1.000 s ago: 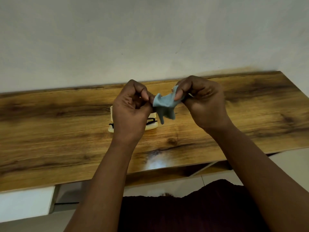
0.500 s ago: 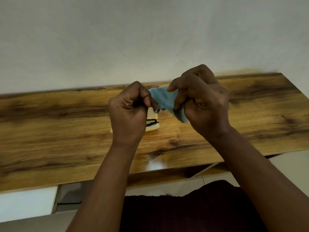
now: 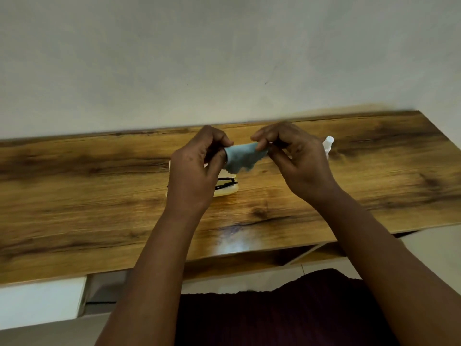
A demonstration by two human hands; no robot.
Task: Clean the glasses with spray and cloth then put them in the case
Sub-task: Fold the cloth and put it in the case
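The glasses [image 3: 224, 183], dark-framed, lie in the open cream case [image 3: 230, 192] on the wooden worktop [image 3: 74, 196], mostly hidden behind the left hand, so only one end of frame and case shows. Above them, lifted clear of the worktop, a small light-blue cloth [image 3: 240, 158] is stretched between both hands. The left hand [image 3: 197, 171] has its fingers curled in and pinches one end of the cloth between thumb and fingertips. The right hand [image 3: 296, 158] pinches the other end with thumb and forefinger, its remaining fingers bent loosely behind. The cloth's lower edge hangs down in crumpled folds just above the case. Behind the right hand, partly covered by it, a white spray bottle [image 3: 328, 146] stands on the worktop near the back edge; only its top and one side are visible. Both forearms reach in from the bottom of the view over a dark maroon garment [image 3: 274, 315]. A plain pale wall [image 3: 224, 58] rises behind the worktop, and a bright reflection shows on the wood near the front edge.
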